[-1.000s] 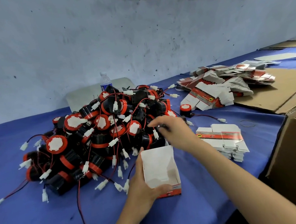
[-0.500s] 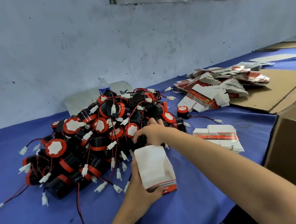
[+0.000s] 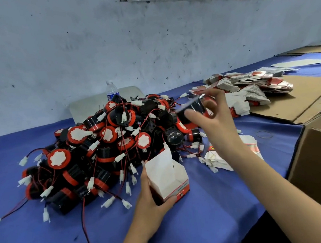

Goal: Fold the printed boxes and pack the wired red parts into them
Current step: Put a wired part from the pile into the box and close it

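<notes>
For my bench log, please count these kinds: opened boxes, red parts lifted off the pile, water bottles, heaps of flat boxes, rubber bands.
Opened box, in left hand: 1
Lifted red part, in right hand: 1
Water bottle: 1
Flat-box heaps: 2
Rubber band: 1
Total: 6

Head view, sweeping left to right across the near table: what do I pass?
Pile of wired red parts → open printed box held by the left hand → right hand holding one red part → brown carton.
</notes>
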Available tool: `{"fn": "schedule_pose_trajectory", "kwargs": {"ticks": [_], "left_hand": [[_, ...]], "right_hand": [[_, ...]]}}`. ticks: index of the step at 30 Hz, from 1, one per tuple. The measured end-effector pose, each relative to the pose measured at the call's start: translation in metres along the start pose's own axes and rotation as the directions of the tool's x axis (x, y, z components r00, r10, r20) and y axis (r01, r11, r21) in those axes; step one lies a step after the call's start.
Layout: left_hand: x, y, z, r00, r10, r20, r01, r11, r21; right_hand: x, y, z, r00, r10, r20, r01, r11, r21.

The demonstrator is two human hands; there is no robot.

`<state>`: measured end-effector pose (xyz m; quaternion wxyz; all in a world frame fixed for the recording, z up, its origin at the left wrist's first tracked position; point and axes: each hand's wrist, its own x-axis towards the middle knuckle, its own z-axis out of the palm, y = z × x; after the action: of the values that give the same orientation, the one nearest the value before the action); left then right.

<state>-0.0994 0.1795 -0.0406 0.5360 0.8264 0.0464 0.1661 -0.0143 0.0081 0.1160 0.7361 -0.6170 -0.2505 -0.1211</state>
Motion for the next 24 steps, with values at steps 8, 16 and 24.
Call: {"fn": "schedule_pose_trajectory", "kwargs": {"ticks": [8,16,24], "left_hand": [[0.000,0.000,0.005,0.996,0.006,-0.091,0.003,0.995,0.096],[0.002,-0.005,0.006,0.997,0.016,-0.069,-0.016,1.000,-0.008],[-0.002,-0.002,0.006,0.999,0.023,-0.034,-0.020,0.996,0.083]], "right_hand": [[-0.074,0.053,0.018,0.968,-0.032,0.250,0.183,0.768,-0.613],[-0.071,0.065,0.032,0.900,0.192,0.390,0.153,0.700,-0.698],[-0.069,0.059,0.037,0.908,0.220,0.357,0.212,0.495,-0.843]]}}
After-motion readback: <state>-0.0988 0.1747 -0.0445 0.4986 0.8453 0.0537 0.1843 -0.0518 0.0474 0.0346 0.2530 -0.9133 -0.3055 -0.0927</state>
